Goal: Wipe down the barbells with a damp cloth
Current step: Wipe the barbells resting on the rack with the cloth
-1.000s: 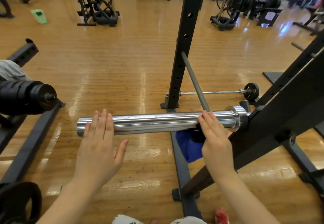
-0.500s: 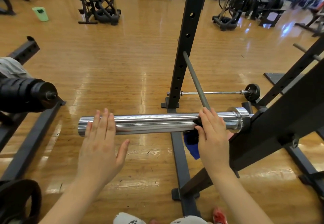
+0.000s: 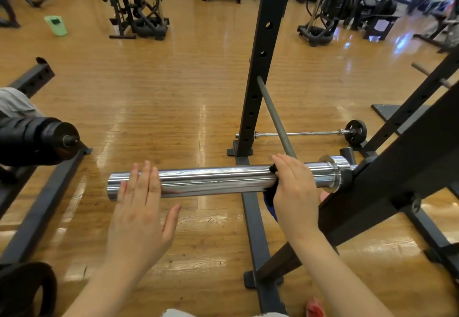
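Observation:
A chrome barbell sleeve (image 3: 211,180) lies level across the middle of the view, its collar (image 3: 335,176) against the black rack at the right. My left hand (image 3: 141,215) rests flat with straight fingers on the sleeve near its free end. Over the sleeve close to the collar, my right hand (image 3: 295,192) wraps a blue cloth (image 3: 269,205) around the metal. Only a dark edge and a blue fold of the cloth show beside and below that hand.
A black rack upright (image 3: 260,68) stands just behind the sleeve, with a thin grey rod (image 3: 275,118) leaning against it. A small barbell (image 3: 310,133) lies on the wood floor behind. Another bar's black end (image 3: 37,140) juts in at left. Rack beams (image 3: 397,180) crowd the right.
My right hand has slid the cloth a little along the sleeve and wrapped it tighter, so less blue hangs below. My left hand has stayed flat on the sleeve.

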A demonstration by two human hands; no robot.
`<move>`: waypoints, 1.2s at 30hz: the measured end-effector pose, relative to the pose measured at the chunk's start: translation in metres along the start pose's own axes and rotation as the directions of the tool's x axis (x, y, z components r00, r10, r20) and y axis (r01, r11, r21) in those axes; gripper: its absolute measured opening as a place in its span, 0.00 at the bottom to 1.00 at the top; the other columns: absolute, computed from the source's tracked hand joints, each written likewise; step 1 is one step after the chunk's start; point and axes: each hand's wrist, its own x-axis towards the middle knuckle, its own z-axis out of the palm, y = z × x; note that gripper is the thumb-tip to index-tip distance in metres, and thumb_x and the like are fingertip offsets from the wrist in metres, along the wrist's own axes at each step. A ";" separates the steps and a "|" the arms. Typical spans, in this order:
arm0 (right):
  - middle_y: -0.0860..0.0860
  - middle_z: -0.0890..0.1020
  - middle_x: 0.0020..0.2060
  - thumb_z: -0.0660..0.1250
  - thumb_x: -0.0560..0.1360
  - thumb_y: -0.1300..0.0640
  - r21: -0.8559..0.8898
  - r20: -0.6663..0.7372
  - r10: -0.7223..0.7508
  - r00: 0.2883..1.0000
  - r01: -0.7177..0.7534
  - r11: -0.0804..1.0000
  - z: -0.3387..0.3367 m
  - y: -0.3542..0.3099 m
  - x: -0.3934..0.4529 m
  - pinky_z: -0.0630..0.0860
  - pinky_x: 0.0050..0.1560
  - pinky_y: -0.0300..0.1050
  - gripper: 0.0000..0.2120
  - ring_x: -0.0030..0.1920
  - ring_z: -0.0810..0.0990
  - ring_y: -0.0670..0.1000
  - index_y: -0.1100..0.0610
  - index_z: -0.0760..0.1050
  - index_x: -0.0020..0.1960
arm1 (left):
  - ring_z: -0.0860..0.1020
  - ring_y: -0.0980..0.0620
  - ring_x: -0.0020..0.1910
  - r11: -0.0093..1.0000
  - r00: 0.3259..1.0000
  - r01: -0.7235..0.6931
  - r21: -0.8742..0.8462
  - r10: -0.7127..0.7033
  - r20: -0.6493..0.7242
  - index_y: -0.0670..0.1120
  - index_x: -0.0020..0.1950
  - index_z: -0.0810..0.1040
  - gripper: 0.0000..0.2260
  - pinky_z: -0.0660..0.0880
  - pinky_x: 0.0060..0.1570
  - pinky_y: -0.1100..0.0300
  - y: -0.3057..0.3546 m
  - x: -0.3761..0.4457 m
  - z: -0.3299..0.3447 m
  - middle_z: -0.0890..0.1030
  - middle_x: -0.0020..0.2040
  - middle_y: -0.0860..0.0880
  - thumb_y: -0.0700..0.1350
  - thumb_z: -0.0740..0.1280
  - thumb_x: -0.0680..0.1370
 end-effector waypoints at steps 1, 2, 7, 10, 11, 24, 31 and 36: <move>0.58 0.80 0.57 0.56 0.77 0.60 -0.009 0.019 0.006 1.000 -0.006 1.000 0.001 0.000 -0.003 0.64 0.67 0.50 0.18 0.62 0.73 0.54 0.64 0.76 0.61 | 0.57 0.40 0.74 1.000 1.000 -0.001 -0.002 0.001 -0.001 0.33 0.73 0.62 0.33 0.43 0.73 0.56 0.000 0.000 0.000 0.63 0.73 0.36 0.57 0.53 0.77; 0.58 0.79 0.59 0.56 0.77 0.57 -0.015 0.038 0.006 0.999 -0.006 1.000 0.001 0.001 -0.006 0.61 0.69 0.51 0.18 0.64 0.71 0.54 0.63 0.75 0.62 | 0.57 0.41 0.74 1.000 1.000 -0.002 -0.002 0.002 0.000 0.32 0.73 0.62 0.33 0.43 0.74 0.56 -0.001 0.000 0.000 0.62 0.73 0.36 0.57 0.52 0.77; 0.57 0.76 0.63 0.58 0.78 0.55 0.041 0.046 -0.092 0.995 0.090 0.995 0.002 0.004 -0.014 0.56 0.71 0.52 0.19 0.68 0.67 0.54 0.61 0.70 0.66 | 0.59 0.39 0.73 1.000 1.000 0.005 -0.001 -0.005 -0.004 0.32 0.72 0.62 0.35 0.43 0.74 0.55 -0.001 0.000 0.001 0.64 0.73 0.35 0.61 0.45 0.81; 0.58 0.75 0.64 0.59 0.77 0.61 0.063 0.062 -0.220 0.974 0.216 0.974 0.002 0.018 -0.021 0.60 0.71 0.53 0.19 0.69 0.67 0.54 0.60 0.67 0.67 | 0.59 0.39 0.73 1.000 1.000 0.003 0.010 -0.003 0.001 0.31 0.72 0.61 0.36 0.45 0.73 0.54 -0.001 -0.003 -0.003 0.63 0.73 0.34 0.60 0.44 0.81; 0.58 0.74 0.65 0.59 0.76 0.62 0.069 0.068 -0.244 0.968 0.239 0.969 0.000 0.024 -0.024 0.61 0.71 0.52 0.20 0.69 0.67 0.54 0.60 0.66 0.68 | 0.58 0.39 0.73 1.000 1.000 0.009 0.011 -0.009 -0.003 0.30 0.72 0.60 0.35 0.44 0.73 0.54 -0.002 -0.007 -0.004 0.62 0.73 0.34 0.60 0.45 0.80; 0.60 0.79 0.58 0.57 0.74 0.67 0.121 -0.039 -0.049 0.998 0.054 0.991 -0.001 0.011 -0.020 0.64 0.69 0.46 0.17 0.64 0.71 0.56 0.67 0.76 0.60 | 0.65 0.41 0.71 0.991 0.999 -0.017 0.136 0.010 0.050 0.33 0.71 0.66 0.36 0.57 0.69 0.47 -0.011 0.002 -0.012 0.67 0.71 0.36 0.62 0.48 0.78; 0.62 0.78 0.58 0.55 0.76 0.66 0.095 -0.087 0.005 0.996 0.003 0.996 -0.013 0.039 -0.028 0.62 0.72 0.42 0.17 0.65 0.72 0.58 0.68 0.75 0.60 | 0.60 0.44 0.73 0.998 0.997 0.002 0.065 -0.007 0.074 0.32 0.72 0.62 0.37 0.50 0.70 0.54 -0.010 -0.002 -0.016 0.63 0.73 0.38 0.63 0.45 0.80; 0.59 0.76 0.60 0.56 0.75 0.69 0.090 -0.060 -0.095 0.994 0.100 0.991 -0.001 0.024 -0.028 0.63 0.71 0.43 0.17 0.65 0.71 0.57 0.67 0.74 0.62 | 0.58 0.41 0.73 0.994 0.994 -0.013 0.110 0.001 0.108 0.30 0.72 0.61 0.38 0.45 0.72 0.53 -0.003 -0.011 -0.008 0.62 0.73 0.34 0.63 0.46 0.79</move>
